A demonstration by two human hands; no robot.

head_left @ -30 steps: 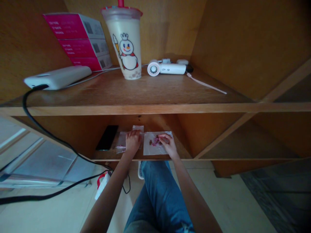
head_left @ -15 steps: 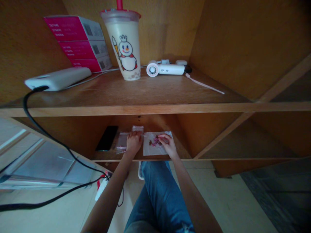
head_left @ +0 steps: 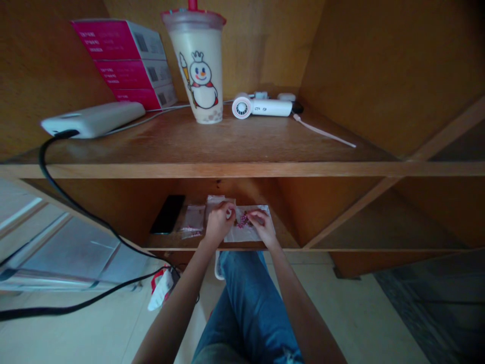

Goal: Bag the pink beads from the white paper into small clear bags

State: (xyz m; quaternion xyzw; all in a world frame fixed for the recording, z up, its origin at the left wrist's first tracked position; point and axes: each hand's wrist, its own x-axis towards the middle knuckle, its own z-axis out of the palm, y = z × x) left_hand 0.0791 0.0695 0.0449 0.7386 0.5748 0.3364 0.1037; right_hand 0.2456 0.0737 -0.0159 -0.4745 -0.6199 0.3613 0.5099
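Observation:
Small pink and dark beads [head_left: 242, 220] lie in a cluster on a white sheet [head_left: 239, 235] on the lower shelf. My left hand [head_left: 220, 222] is at the sheet's left edge, thumb and fingers curled together in a pinch beside the beads; a pale bit shows between them, too small to name. From the right, my right hand [head_left: 264, 228] reaches over the sheet, its fingertips pinched at the beads' edge. What they hold, if anything, is hidden. Clear plastic bags [head_left: 194, 217] lie left of my left hand, one with pink bits at its bottom. Another clear bag [head_left: 212, 200] is partly behind that hand.
A black phone [head_left: 167, 215] lies left of the bags. On the upper shelf stand a drink cup [head_left: 202, 76], pink boxes [head_left: 113, 45], a white power bank [head_left: 94, 119] and a small white fan [head_left: 267, 107]. A black cable [head_left: 85, 215] hangs down at left.
My left hand has moved right, off the clear bags to the sheet's left edge, and its fingers have drawn into a pinch. My right hand stays at the beads.

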